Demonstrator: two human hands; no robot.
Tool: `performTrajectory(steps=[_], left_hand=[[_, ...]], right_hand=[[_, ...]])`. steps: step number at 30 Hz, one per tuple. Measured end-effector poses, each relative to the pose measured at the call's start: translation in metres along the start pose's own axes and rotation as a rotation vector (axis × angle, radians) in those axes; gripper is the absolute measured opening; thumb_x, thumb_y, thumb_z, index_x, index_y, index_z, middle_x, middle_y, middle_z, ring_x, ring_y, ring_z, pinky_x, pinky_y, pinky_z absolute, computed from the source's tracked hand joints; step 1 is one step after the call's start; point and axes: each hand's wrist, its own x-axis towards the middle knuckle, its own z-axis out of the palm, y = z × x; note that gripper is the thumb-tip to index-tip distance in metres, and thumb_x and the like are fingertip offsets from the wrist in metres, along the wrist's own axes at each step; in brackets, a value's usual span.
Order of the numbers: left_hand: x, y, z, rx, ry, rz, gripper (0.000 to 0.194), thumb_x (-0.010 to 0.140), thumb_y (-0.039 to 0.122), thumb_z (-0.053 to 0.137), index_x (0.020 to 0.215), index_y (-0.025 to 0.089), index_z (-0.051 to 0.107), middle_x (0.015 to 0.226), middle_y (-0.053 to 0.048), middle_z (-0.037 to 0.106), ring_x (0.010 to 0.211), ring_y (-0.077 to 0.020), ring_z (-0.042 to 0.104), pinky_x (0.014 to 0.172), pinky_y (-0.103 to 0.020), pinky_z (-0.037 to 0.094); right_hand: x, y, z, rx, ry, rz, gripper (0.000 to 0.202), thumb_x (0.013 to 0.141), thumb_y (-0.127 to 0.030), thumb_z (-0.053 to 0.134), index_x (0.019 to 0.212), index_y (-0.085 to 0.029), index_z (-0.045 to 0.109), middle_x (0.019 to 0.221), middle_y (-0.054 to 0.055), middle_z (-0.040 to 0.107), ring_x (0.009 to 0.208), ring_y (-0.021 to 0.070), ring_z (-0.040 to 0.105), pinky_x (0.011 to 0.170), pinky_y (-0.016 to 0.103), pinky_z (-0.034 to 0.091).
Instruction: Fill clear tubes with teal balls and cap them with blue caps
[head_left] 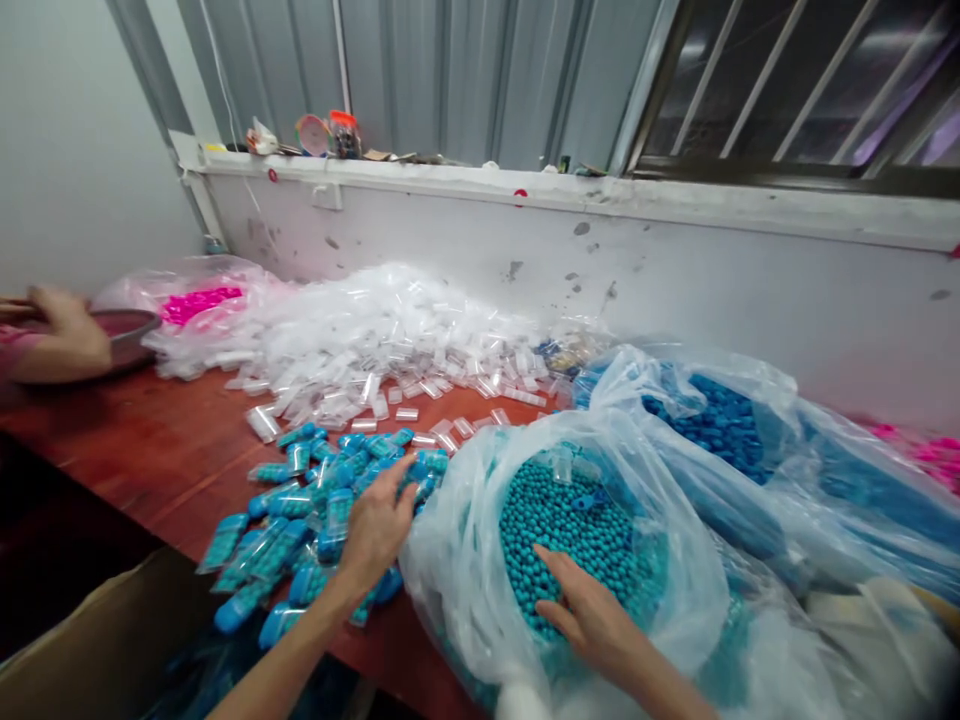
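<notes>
My left hand point(379, 525) is over the edge of a pile of small transparent containers point(281, 545) with blue caps, filled with teal beads. Its thumb and forefinger are apart, and I see nothing held between them. Above the teal beads point(562, 525) in an open plastic bag point(465, 560), my right hand point(592, 610) reaches in from the lower right. Forefinger and thumb stand apart there, with no object visible between them; the other fingers are partly hidden. A small transparent container point(562, 465) and a blue piece point(589, 500) lie on the beads.
Behind is a large heap of transparent empty tubes point(390, 320) on the red table point(135, 430). Bags of blue caps point(705, 425) and pink pieces point(201, 303) stand around. At far left, another person's arm point(64, 335) rests by a dark basin point(127, 335). A cardboard box point(90, 630) is below the table edge.
</notes>
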Motion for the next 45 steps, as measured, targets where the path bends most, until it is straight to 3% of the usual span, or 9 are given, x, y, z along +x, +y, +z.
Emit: performTrajectory(steps=[5, 10, 15, 20, 27, 32, 38, 42, 45], left_hand=[[-0.009, -0.033, 0.005, 0.468, 0.290, 0.112, 0.039, 0.083, 0.015, 0.036, 0.119, 0.013, 0.051, 0.108, -0.014, 0.058, 0.103, -0.0272, 0.052, 0.086, -0.040, 0.042], [-0.066, -0.052, 0.062, 0.562, 0.207, 0.451, 0.043, 0.078, 0.004, 0.036, 0.111, 0.020, 0.058, 0.117, -0.011, 0.056, 0.116, -0.0283, 0.044, 0.091, -0.042, 0.037], [-0.069, -0.087, 0.080, 0.569, 0.147, 0.549, 0.042, 0.083, 0.015, 0.039, 0.123, 0.014, 0.049, 0.126, -0.013, 0.050, 0.122, -0.0287, 0.038, 0.096, -0.043, 0.032], [-0.051, -0.112, 0.080, 0.547, 0.121, 0.630, 0.039, 0.084, 0.022, 0.039, 0.120, 0.017, 0.052, 0.121, -0.012, 0.055, 0.122, -0.0301, 0.039, 0.096, -0.045, 0.031], [-0.035, -0.111, 0.074, 0.511, 0.260, 0.613, 0.033, 0.084, 0.025, 0.035, 0.100, 0.016, 0.062, 0.102, -0.012, 0.064, 0.105, -0.0289, 0.053, 0.082, -0.041, 0.043], [-0.040, -0.077, 0.059, 0.302, 0.325, 0.692, 0.028, 0.084, 0.028, 0.042, 0.105, 0.019, 0.058, 0.101, -0.009, 0.062, 0.092, -0.0212, 0.060, 0.081, -0.033, 0.048], [-0.020, 0.030, 0.077, 0.056, 0.110, 0.801, 0.029, 0.085, 0.019, 0.042, 0.112, 0.020, 0.052, 0.104, -0.008, 0.060, 0.096, -0.0170, 0.058, 0.085, -0.028, 0.047], [0.048, 0.074, 0.113, 0.259, -0.052, 0.496, 0.055, 0.075, 0.019, 0.056, 0.127, 0.011, 0.039, 0.128, -0.020, 0.044, 0.120, -0.0320, 0.040, 0.094, -0.045, 0.037], [0.085, 0.077, 0.140, 0.309, -0.365, 0.349, 0.059, 0.067, 0.017, 0.062, 0.123, 0.011, 0.044, 0.121, -0.022, 0.051, 0.117, -0.0355, 0.043, 0.092, -0.051, 0.034]], right_hand=[[0.012, 0.011, 0.003, -0.188, 0.088, -0.049, 0.047, 0.081, -0.021, 0.044, 0.127, -0.017, 0.045, 0.117, 0.013, 0.056, 0.100, 0.0245, 0.058, 0.082, 0.035, 0.048], [0.017, -0.011, 0.013, -0.264, 0.099, -0.178, 0.038, 0.082, -0.018, 0.045, 0.119, -0.021, 0.052, 0.109, 0.009, 0.061, 0.094, 0.0220, 0.060, 0.078, 0.031, 0.049], [0.016, -0.023, 0.008, -0.206, 0.016, -0.176, 0.034, 0.083, -0.020, 0.047, 0.117, -0.020, 0.052, 0.104, 0.007, 0.063, 0.095, 0.0192, 0.058, 0.082, 0.028, 0.045], [0.044, 0.013, -0.022, -0.232, 0.108, 0.064, 0.031, 0.085, -0.025, 0.049, 0.114, -0.017, 0.056, 0.110, 0.009, 0.062, 0.105, 0.0212, 0.055, 0.090, 0.029, 0.039], [0.120, 0.051, -0.055, -0.262, 0.278, 0.500, 0.045, 0.085, -0.029, 0.046, 0.126, -0.013, 0.040, 0.116, 0.015, 0.054, 0.107, 0.0250, 0.053, 0.085, 0.033, 0.040], [0.128, 0.060, -0.046, -0.141, 0.260, 0.479, 0.043, 0.078, -0.017, 0.052, 0.121, -0.018, 0.046, 0.114, 0.011, 0.055, 0.105, 0.0245, 0.053, 0.086, 0.033, 0.039], [0.093, 0.059, -0.056, 0.099, 0.197, 0.479, 0.039, 0.078, -0.019, 0.048, 0.117, -0.013, 0.050, 0.078, 0.004, 0.064, 0.071, 0.0162, 0.060, 0.063, 0.025, 0.047], [0.057, 0.050, -0.044, 0.562, -0.271, 0.499, 0.022, 0.066, -0.018, 0.058, 0.087, -0.015, 0.063, 0.051, -0.005, 0.054, 0.037, 0.0070, 0.042, 0.038, 0.019, 0.042], [0.048, 0.043, -0.029, 0.743, -0.528, 0.580, 0.003, 0.057, -0.012, 0.061, 0.057, -0.015, 0.059, 0.041, -0.006, 0.048, 0.031, 0.0050, 0.036, 0.031, 0.018, 0.040]])
